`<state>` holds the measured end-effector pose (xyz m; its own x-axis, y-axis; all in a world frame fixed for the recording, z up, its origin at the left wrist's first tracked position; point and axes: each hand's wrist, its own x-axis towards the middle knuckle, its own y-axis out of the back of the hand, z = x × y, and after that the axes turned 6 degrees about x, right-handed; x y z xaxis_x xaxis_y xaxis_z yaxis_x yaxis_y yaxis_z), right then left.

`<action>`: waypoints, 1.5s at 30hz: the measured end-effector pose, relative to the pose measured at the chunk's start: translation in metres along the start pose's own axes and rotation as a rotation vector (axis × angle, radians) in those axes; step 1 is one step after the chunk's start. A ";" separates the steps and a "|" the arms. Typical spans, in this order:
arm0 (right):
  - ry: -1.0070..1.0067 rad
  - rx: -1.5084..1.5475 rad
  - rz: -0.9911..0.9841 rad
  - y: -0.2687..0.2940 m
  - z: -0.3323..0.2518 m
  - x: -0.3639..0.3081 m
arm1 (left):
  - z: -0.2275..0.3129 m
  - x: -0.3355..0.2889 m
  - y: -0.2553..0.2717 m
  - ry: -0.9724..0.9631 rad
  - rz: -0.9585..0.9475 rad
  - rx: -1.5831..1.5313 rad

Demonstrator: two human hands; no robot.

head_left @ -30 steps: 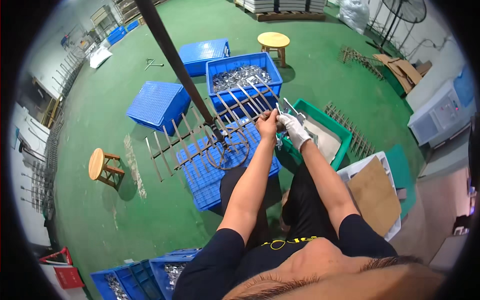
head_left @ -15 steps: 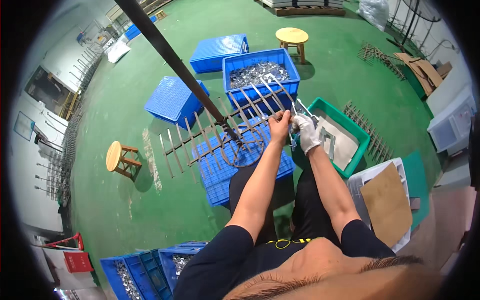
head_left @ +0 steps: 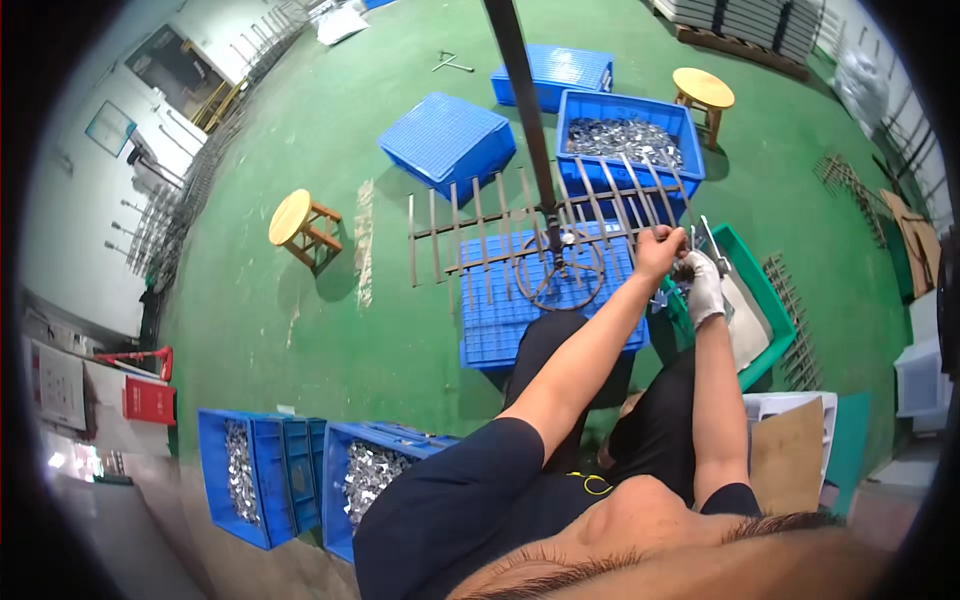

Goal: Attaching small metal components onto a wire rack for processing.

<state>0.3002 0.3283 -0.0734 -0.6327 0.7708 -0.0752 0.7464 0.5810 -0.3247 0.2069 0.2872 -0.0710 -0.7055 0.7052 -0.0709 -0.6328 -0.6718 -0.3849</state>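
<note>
Left hand (head_left: 660, 250) pinched beside rack (head_left: 553, 235), right hand (head_left: 704, 285) curled round parts (head_left: 659, 299)

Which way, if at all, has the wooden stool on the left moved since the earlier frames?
No, no visible move: the stool stands just left of the pale floor scuff, as before. Only the camera's view has shifted.
</note>
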 end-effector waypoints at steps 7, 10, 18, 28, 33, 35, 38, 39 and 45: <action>-0.044 -0.037 0.049 0.013 0.022 0.002 | -0.008 0.000 0.002 0.051 -0.027 -0.075; -0.058 -0.044 0.010 0.019 0.028 0.000 | -0.014 0.000 0.000 0.031 0.000 -0.035; -0.280 -0.159 0.117 0.003 -0.001 -0.027 | -0.021 0.004 0.001 -0.023 -0.006 -0.045; -0.184 -0.164 0.140 0.012 0.013 -0.026 | -0.005 -0.006 -0.008 0.115 0.144 -0.161; -0.206 -0.185 0.169 0.008 0.012 -0.031 | -0.014 -0.005 -0.002 0.031 0.151 -0.106; -0.217 -0.201 0.171 0.007 0.011 -0.033 | -0.017 -0.004 0.001 -0.007 0.151 -0.079; -0.229 -0.204 0.180 0.011 0.010 -0.041 | -0.018 -0.007 0.000 0.043 0.105 -0.037; -0.232 -0.205 0.183 0.012 0.009 -0.044 | -0.018 -0.008 0.000 0.059 0.089 -0.022; -0.206 -0.057 0.074 0.007 -0.028 -0.100 | -0.013 -0.018 0.007 0.009 -0.007 -0.041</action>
<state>0.3748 0.2622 -0.0417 -0.6006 0.7451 -0.2899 0.7988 0.5434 -0.2582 0.2194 0.2728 -0.0847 -0.6983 0.7117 -0.0765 -0.6238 -0.6576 -0.4224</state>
